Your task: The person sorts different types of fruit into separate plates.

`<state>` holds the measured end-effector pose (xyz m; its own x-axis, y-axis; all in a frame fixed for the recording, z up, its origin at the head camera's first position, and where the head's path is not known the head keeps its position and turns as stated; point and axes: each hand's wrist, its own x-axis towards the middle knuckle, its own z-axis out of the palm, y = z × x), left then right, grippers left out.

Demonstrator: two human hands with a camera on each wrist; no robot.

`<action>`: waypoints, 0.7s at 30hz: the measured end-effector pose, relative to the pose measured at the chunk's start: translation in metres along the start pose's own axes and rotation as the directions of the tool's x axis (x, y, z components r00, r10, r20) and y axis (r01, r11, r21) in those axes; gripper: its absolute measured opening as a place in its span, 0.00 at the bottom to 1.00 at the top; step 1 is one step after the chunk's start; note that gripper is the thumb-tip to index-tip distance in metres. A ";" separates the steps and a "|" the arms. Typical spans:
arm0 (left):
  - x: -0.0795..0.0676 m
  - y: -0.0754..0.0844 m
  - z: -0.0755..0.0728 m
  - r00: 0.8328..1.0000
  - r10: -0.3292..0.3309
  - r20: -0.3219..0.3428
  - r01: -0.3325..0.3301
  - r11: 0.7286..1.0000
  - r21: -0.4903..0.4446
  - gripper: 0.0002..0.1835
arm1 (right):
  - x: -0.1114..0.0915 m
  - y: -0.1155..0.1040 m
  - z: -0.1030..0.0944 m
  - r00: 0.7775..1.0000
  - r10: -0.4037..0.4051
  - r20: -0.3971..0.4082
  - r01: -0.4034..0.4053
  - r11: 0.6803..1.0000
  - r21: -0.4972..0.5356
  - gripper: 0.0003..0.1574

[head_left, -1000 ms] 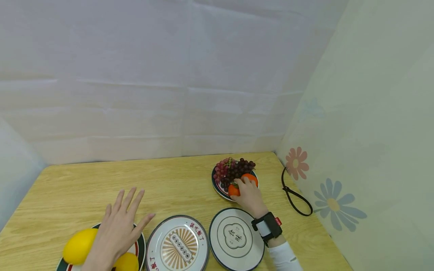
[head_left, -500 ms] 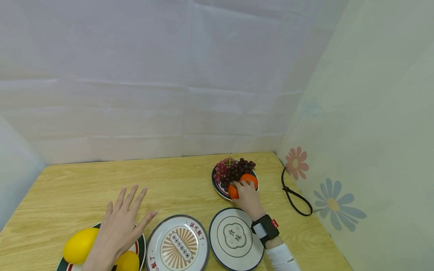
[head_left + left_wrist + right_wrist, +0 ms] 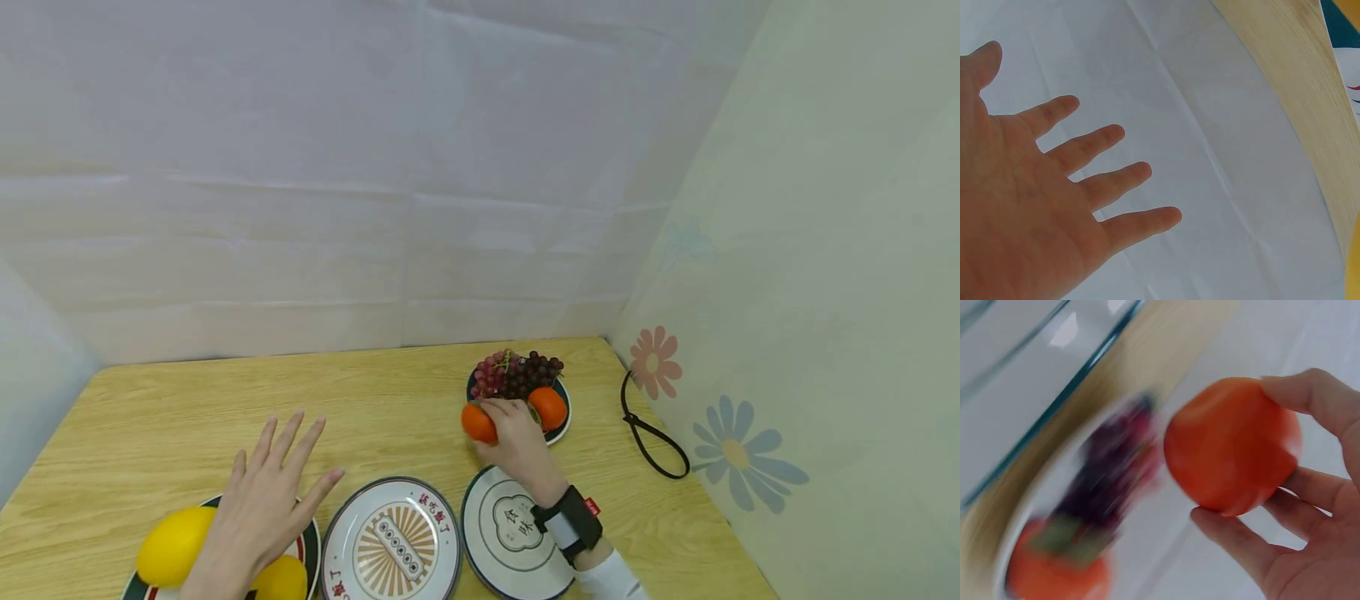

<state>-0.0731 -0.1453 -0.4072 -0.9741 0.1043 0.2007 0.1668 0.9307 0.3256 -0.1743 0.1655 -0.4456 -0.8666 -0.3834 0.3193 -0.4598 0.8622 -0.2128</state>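
In the head view my right hand (image 3: 517,446) grips an orange persimmon (image 3: 477,423), lifted at the left edge of the far fruit plate (image 3: 558,435). The right wrist view shows the thumb and fingers around this persimmon (image 3: 1232,450). A second persimmon (image 3: 549,407) with a green calyx stays on that plate, beside red grapes (image 3: 489,375) and dark grapes (image 3: 534,373). My left hand (image 3: 262,508) is spread with straight fingers and holds nothing. It hovers over a dark-rimmed plate (image 3: 314,550) bearing a large yellow fruit (image 3: 174,547) and a smaller yellow one (image 3: 282,579).
Between the hands lie a plate with a sunray pattern (image 3: 444,565) and a white plate with a dark rim (image 3: 487,542), the latter partly under my right wrist. A black cord loop (image 3: 660,433) rests near the table's right edge. White sheeting (image 3: 405,208) stands behind the table.
My right hand has lifted the persimmon from the fruit plate and moved it left and slightly nearer. The other persimmon shows more fully now. My left hand has barely moved.
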 end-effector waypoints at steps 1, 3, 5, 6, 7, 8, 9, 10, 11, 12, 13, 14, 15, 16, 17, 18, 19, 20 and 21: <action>0.000 0.000 0.000 1.000 0.001 -0.002 -0.002 1.000 -0.001 0.37 | -0.001 -0.012 0.000 0.999 -0.042 0.011 0.042 0.999 0.010 0.35; 0.000 0.000 0.000 1.000 0.004 -0.005 -0.004 1.000 -0.002 0.37 | -0.005 -0.036 0.003 0.989 -0.141 0.044 0.139 0.989 0.043 0.36; 0.000 0.000 0.000 1.000 0.004 -0.002 -0.004 1.000 -0.001 0.37 | -0.010 -0.056 0.010 0.964 -0.251 0.092 0.244 0.967 0.076 0.36; 0.000 -0.001 -0.001 1.000 0.003 0.002 -0.003 1.000 0.000 0.37 | -0.013 -0.064 0.014 0.945 -0.308 0.112 0.299 0.950 0.091 0.35; 0.001 -0.001 -0.001 1.000 0.001 0.007 -0.001 1.000 0.000 0.37 | -0.017 -0.071 0.019 0.923 -0.361 0.131 0.351 0.932 0.096 0.35; 0.001 -0.001 -0.001 1.000 -0.002 0.013 0.002 1.000 -0.001 0.37 | -0.020 -0.077 0.024 0.901 -0.410 0.144 0.400 0.912 0.096 0.34; 0.001 -0.001 -0.001 1.000 -0.004 0.019 0.004 1.000 -0.001 0.37 | -0.023 -0.082 0.029 0.880 -0.450 0.154 0.443 0.893 0.080 0.34; 0.001 -0.001 -0.001 1.000 -0.005 0.024 0.005 1.000 0.000 0.37 | -0.026 -0.086 0.033 0.864 -0.479 0.157 0.474 0.878 0.071 0.33; 0.002 -0.001 -0.001 1.000 -0.006 0.029 0.006 1.000 -0.001 0.37 | -0.028 -0.089 0.037 0.852 -0.500 0.157 0.498 0.865 0.056 0.33; 0.002 -0.001 -0.001 0.999 -0.008 0.033 0.008 1.000 -0.004 0.37 | -0.031 -0.091 0.041 0.844 -0.514 0.156 0.515 0.856 0.035 0.33; 0.002 -0.001 -0.001 0.999 -0.009 0.036 0.009 1.000 -0.005 0.37 | -0.033 -0.093 0.043 0.840 -0.520 0.156 0.524 0.852 0.017 0.33; 0.002 -0.001 -0.001 0.999 -0.006 0.033 0.007 1.000 -0.004 0.36 | -0.034 -0.095 0.045 0.839 -0.520 0.159 0.526 0.850 0.004 0.32; 0.002 -0.001 -0.001 1.000 -0.005 0.029 0.005 1.000 -0.003 0.36 | -0.035 -0.096 0.045 0.840 -0.518 0.164 0.525 0.851 -0.002 0.32; 0.001 -0.001 -0.001 1.000 -0.004 0.027 0.004 1.000 -0.001 0.36 | -0.036 -0.096 0.046 0.840 -0.515 0.171 0.523 0.852 -0.002 0.32; 0.001 -0.001 -0.001 1.000 -0.003 0.025 0.003 1.000 -0.001 0.36 | -0.037 -0.097 0.046 0.839 -0.513 0.181 0.521 0.853 -0.001 0.31; 0.001 -0.001 -0.002 1.000 -0.002 0.023 0.002 1.000 -0.001 0.36 | -0.037 -0.097 0.045 0.838 -0.511 0.191 0.520 0.854 0.002 0.31; 0.001 -0.001 -0.001 1.000 -0.002 0.023 0.002 1.000 0.001 0.36 | -0.038 -0.096 0.045 0.836 -0.510 0.203 0.519 0.855 0.009 0.31; 0.001 -0.002 -0.002 1.000 -0.003 0.024 0.003 1.000 -0.001 0.36 | -0.038 -0.096 0.044 0.832 -0.512 0.211 0.521 0.853 0.015 0.30; 0.001 -0.002 -0.002 1.000 -0.006 0.030 0.006 1.000 -0.005 0.36 | -0.039 -0.095 0.044 0.830 -0.515 0.216 0.522 0.853 0.027 0.30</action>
<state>-0.0737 -0.1474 -0.4062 -0.9792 0.1095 0.1711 0.1619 0.9294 0.3318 -0.1054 0.0842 -0.4782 -0.5244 -0.8334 0.1745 -0.8495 0.5261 -0.0399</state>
